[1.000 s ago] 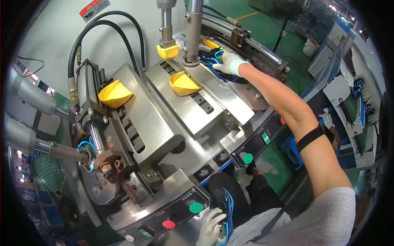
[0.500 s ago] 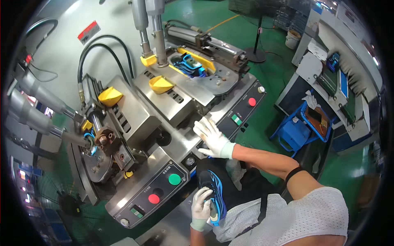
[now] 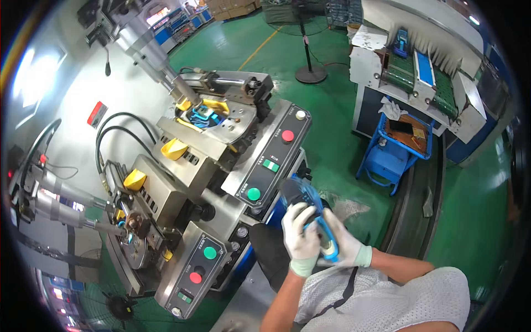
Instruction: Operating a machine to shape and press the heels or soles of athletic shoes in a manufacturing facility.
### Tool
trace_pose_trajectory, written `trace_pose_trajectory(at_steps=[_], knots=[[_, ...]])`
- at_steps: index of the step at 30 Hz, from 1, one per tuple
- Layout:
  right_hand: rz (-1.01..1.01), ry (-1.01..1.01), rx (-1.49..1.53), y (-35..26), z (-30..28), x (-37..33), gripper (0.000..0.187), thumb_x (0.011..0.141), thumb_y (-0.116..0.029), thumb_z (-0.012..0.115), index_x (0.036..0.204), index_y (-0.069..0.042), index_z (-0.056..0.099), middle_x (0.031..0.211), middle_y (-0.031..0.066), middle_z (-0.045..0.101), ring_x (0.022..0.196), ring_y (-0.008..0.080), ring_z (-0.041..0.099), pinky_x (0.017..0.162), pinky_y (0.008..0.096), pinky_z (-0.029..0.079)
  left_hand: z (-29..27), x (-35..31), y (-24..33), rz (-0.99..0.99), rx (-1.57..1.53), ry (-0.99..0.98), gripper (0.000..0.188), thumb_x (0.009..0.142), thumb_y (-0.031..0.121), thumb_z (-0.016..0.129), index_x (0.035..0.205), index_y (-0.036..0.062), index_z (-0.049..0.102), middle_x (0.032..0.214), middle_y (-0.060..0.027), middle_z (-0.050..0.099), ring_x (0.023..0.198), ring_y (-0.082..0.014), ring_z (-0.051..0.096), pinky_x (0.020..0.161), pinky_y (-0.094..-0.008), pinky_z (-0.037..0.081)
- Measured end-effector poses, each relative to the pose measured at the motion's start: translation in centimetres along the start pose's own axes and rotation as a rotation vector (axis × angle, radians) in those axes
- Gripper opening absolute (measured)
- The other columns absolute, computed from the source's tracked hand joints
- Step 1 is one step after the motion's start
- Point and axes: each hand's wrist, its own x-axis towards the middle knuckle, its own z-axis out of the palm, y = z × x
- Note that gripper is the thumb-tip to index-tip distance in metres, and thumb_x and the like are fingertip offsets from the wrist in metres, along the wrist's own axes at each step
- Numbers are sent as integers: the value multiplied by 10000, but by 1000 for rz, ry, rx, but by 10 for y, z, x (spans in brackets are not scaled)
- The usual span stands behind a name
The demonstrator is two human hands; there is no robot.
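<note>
Shoe (image 3: 328, 237) between both hands, in front of the torso (image 3: 381, 299).
I have the left hand (image 3: 302, 235) and right hand (image 3: 347, 243) clamped around it, beside the control panel (image 3: 279, 150); a loosened gloved hold could, I judge, let it slip.

one grey steel machine (image 3: 228, 205) bears two slanted black control panels (image 3: 278, 150) (image 3: 209, 267), two round green buttons (image 3: 254, 193) (image 3: 209, 253), two round red buttons (image 3: 287, 135) (image 3: 195, 276), two small white knobs (image 3: 300, 115) (image 3: 176, 312) and, topping its metal blocks (image 3: 194, 172) (image 3: 157, 176), two yellow cupped pads (image 3: 174, 148) (image 3: 134, 180). beside it: two white-gloved hands (image 3: 303, 240) (image 3: 345, 242), one blue-and-black sports shoe (image 3: 325, 229). to its right: one blue-framed cart (image 3: 387, 164), one black round-based pole stand (image 3: 311, 75).
</note>
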Motion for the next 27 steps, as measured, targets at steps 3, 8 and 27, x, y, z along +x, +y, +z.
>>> trace_pose_trajectory(at_steps=[3,8,27], knots=[[160,483,90,12,-27,-2,1017,793,-242,865,1573,39,277,1508,246,407,1448,388,416,1204,444,356,60,39,48,268,-157,-218,473,755,-64,703,1212,57,697,1335,-203,615,1269,-439,570,1149,-536,422],[352,795,77,36,-124,-42,480,949,-168,659,1400,-34,566,1304,100,646,1189,210,627,1006,379,520,112,68,101,563,-351,-522,583,792,0,819,1339,41,623,1439,-249,553,1306,-472,568,1074,-501,505],[1120,1036,-446,278,-592,35,1122,780,-880,625,1500,-25,534,1348,226,676,1240,334,662,1062,424,495,2,-104,-40,-485,216,-612,288,1015,92,637,1281,-17,664,1326,-207,658,1251,-370,615,1108,-414,468]])
